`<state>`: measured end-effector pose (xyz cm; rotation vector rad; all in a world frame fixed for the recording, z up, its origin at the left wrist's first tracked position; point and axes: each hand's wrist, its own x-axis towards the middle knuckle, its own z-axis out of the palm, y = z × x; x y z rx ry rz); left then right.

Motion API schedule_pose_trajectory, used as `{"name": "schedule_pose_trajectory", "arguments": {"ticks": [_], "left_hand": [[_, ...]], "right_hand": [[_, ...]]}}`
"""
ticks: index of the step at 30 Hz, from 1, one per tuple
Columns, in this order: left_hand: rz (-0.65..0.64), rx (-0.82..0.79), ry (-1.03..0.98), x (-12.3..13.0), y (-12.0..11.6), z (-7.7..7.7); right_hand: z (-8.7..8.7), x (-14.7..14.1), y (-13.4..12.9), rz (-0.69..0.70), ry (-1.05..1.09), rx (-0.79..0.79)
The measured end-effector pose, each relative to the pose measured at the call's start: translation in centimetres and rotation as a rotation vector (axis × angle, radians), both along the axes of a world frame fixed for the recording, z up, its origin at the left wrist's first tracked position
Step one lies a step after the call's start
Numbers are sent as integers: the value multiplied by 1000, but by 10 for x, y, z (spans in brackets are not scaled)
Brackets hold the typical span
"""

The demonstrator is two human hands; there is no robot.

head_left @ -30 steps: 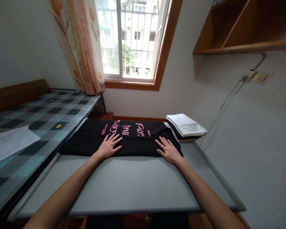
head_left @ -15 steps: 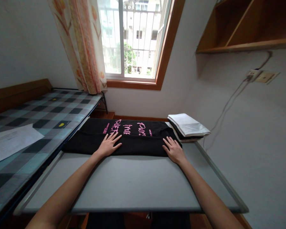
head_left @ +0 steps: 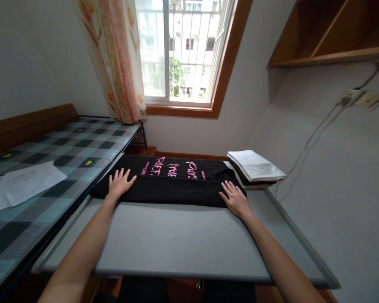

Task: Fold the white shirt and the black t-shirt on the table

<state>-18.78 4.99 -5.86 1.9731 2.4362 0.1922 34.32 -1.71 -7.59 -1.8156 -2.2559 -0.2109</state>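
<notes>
A black T-shirt (head_left: 177, 191) with pink lettering lies across the far part of the grey table (head_left: 177, 240), its near side folded over part of the print. My left hand (head_left: 120, 184) rests flat on the folded strip toward the left end, fingers spread. Near the right end of the same strip, my right hand (head_left: 235, 198) lies open with its fingers on the cloth. Neither hand grips anything. Just beyond my right hand sits a stack of folded clothes (head_left: 255, 166), white on top with black beneath.
A bed with a checkered mattress (head_left: 104, 143) runs along the table's left side, with papers (head_left: 34, 183) on it. Curtain (head_left: 123, 63) and window (head_left: 183, 59) are ahead. A wooden shelf (head_left: 331, 59) and a socket with cables (head_left: 350, 97) are on the right wall.
My left hand has slid left along the folded strip, uncovering more of the pink lettering. My right hand stays at the right end. The whole view has shifted slightly.
</notes>
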Motion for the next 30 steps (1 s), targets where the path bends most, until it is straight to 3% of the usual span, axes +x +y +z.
{"name": "schedule_pose_trajectory", "arguments": {"ticks": [6,9,13,16,21,25,30], "left_hand": [[-7,7,-17,4,1,-2],[-52,-4,-28,-5,2,-1],[-313,16,2,-41,-8,12],[-510,-7,4,-75,-29,31],[-593,-85,28,-110,-68,51],[-602,-20,90,-118,-78,49],[-606,55,175,-119,-74,39]], "right_hand": [[13,-6,-9,21,5,144],[26,-3,-17,102,22,156],[38,16,-32,246,18,102],[39,37,-44,291,-4,68],[33,63,-53,316,-24,72],[33,67,-50,344,-59,95],[37,59,-47,319,-118,97]]}}
